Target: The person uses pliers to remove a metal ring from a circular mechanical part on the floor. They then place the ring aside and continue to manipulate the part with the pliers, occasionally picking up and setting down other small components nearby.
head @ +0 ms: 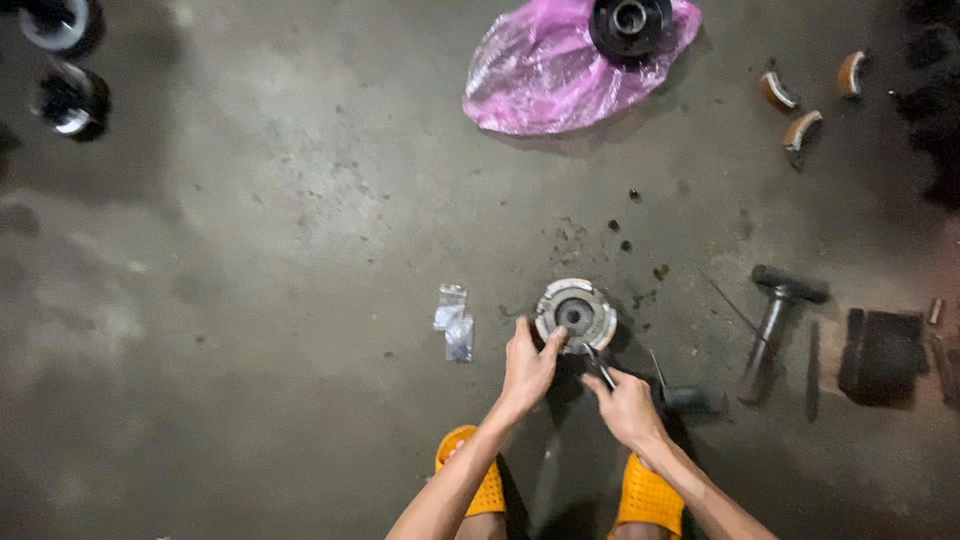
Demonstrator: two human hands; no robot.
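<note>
A round silver metal part with a dark centre hole (577,313) lies on the concrete floor in front of me. My left hand (528,366) rests its fingertips on the part's near left rim. My right hand (625,405) grips a thin metal tool (598,364) whose tip points at the part's near edge. Both forearms reach out from the bottom of the view.
Two small clear plastic bags (453,320) lie left of the part. A hammer (778,315) and dark flat pieces (885,352) lie at right. A pink plastic bag (560,70) with a black round part (630,22) sits far ahead; curved shoes (800,128) at upper right. Orange sandals (648,495) below.
</note>
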